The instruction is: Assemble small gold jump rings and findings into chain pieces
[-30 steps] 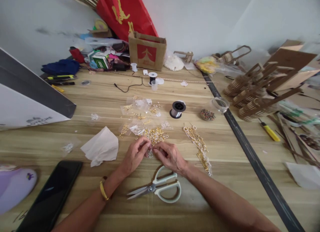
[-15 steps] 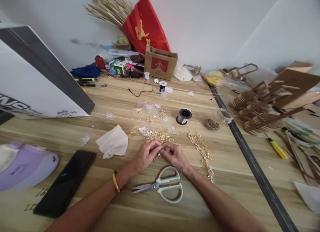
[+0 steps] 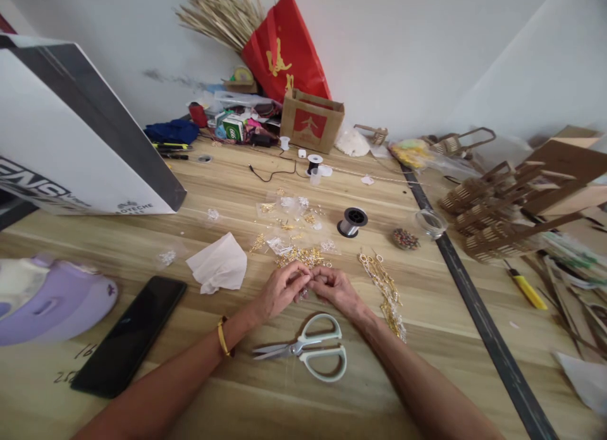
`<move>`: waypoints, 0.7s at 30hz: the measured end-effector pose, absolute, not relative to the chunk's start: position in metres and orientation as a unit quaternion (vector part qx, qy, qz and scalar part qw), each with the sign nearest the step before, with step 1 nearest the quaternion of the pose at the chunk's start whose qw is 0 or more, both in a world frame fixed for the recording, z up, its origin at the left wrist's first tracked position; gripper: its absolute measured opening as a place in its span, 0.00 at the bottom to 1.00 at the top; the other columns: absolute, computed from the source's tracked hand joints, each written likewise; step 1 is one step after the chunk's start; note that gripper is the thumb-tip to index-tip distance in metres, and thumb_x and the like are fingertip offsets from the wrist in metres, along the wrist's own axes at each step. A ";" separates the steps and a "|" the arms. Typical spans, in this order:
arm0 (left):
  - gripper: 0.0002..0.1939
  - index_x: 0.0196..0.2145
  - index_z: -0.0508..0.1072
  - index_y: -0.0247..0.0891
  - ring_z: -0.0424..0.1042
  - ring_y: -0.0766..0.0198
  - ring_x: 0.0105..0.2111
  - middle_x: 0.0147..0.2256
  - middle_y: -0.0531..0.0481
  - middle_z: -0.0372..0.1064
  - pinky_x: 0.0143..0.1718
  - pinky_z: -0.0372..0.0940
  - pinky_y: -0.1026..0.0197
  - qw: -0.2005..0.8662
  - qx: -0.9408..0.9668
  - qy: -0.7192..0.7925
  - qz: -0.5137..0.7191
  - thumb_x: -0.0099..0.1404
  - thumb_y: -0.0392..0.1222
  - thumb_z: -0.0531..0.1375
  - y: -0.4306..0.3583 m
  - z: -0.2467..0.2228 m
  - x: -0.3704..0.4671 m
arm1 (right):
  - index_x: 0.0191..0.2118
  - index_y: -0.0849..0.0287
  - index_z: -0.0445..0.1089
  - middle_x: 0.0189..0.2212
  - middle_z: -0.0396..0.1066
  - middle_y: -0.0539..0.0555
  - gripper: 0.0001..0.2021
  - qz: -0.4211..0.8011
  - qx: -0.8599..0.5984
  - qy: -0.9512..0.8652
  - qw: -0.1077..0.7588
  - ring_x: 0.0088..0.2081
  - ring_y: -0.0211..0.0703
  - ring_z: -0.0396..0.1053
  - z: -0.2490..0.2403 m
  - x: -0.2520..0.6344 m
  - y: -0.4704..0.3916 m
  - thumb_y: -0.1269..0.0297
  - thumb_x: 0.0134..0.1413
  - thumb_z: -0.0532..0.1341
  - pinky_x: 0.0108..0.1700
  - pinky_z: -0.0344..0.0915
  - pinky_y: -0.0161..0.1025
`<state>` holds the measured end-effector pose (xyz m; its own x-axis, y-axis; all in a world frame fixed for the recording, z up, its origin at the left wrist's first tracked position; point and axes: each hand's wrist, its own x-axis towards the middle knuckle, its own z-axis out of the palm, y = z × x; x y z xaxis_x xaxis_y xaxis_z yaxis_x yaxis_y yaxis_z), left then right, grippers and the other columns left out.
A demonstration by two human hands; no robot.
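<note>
My left hand point(image 3: 284, 289) and my right hand point(image 3: 336, 288) meet fingertip to fingertip above the table, both closed in a pinch. A small, shiny beaded piece point(image 3: 303, 293) shows just beneath the fingertips; its exact kind is too small to make out. Just beyond the fingers spreads a pile of gold and silver beads point(image 3: 300, 256). Pale-handled scissors point(image 3: 306, 348) lie between my forearms, blades pointing left. To the right of my right hand rest several gold and silver beaded strands point(image 3: 385, 288).
A spool of silver wire point(image 3: 352, 222) stands beyond the beads, with a clear jar point(image 3: 431, 224) on its side by multicoloured beads point(image 3: 405, 239). On the left are a white tissue point(image 3: 217, 263), a black phone point(image 3: 130, 336) and a large white box point(image 3: 85, 136). Small woven baskets point(image 3: 488, 238) stand at right.
The whole view has shifted slightly, moving most things a little to the right. My hands stay pinched together in the same place over the table.
</note>
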<state>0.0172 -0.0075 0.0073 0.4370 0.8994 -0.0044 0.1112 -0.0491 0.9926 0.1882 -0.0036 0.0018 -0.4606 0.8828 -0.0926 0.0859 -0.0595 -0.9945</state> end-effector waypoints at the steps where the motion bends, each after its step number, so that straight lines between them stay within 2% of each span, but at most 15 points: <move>1: 0.11 0.36 0.64 0.35 0.62 0.71 0.19 0.22 0.55 0.64 0.22 0.60 0.68 0.576 0.623 0.398 0.349 0.64 0.47 0.53 -0.007 0.008 0.017 | 0.30 0.61 0.67 0.14 0.56 0.42 0.15 0.609 -0.403 -0.598 0.332 0.16 0.29 0.49 0.002 0.189 -0.003 0.53 0.48 0.63 0.20 0.46 0.30; 4: 0.12 0.40 0.63 0.35 0.64 0.70 0.22 0.24 0.54 0.66 0.25 0.61 0.67 0.599 0.611 0.387 0.344 0.61 0.44 0.56 -0.005 0.008 0.016 | 0.31 0.61 0.66 0.13 0.56 0.41 0.14 0.613 -0.411 -0.579 0.347 0.14 0.29 0.50 0.001 0.189 -0.003 0.53 0.48 0.62 0.19 0.47 0.30; 7: 0.15 0.43 0.63 0.36 0.64 0.69 0.25 0.26 0.54 0.65 0.27 0.60 0.67 0.575 0.630 0.390 0.348 0.58 0.38 0.58 -0.003 0.006 0.015 | 0.32 0.61 0.66 0.13 0.54 0.40 0.14 0.606 -0.419 -0.573 0.358 0.14 0.29 0.50 0.002 0.188 -0.003 0.53 0.50 0.61 0.18 0.47 0.30; 15: 0.18 0.48 0.62 0.37 0.65 0.69 0.26 0.28 0.53 0.69 0.29 0.61 0.67 0.447 0.710 0.416 0.350 0.59 0.32 0.53 -0.004 0.002 0.015 | 0.33 0.61 0.64 0.13 0.51 0.40 0.14 0.564 -0.436 -0.609 0.349 0.14 0.29 0.50 0.003 0.185 -0.006 0.53 0.53 0.59 0.18 0.49 0.29; 21: 0.21 0.48 0.64 0.38 0.66 0.67 0.27 0.28 0.53 0.68 0.32 0.63 0.66 0.397 0.740 0.422 0.342 0.56 0.30 0.53 -0.008 -0.002 0.017 | 0.36 0.61 0.63 0.15 0.55 0.42 0.17 0.536 -0.442 -0.635 0.337 0.16 0.31 0.56 -0.001 0.186 -0.008 0.50 0.58 0.53 0.18 0.53 0.29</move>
<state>0.0171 -0.0077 -0.0016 0.4105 0.8957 0.1712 0.3520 -0.3288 0.8763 0.1855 -0.0083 -0.0011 -0.3820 0.9230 -0.0452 0.2001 0.0349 -0.9791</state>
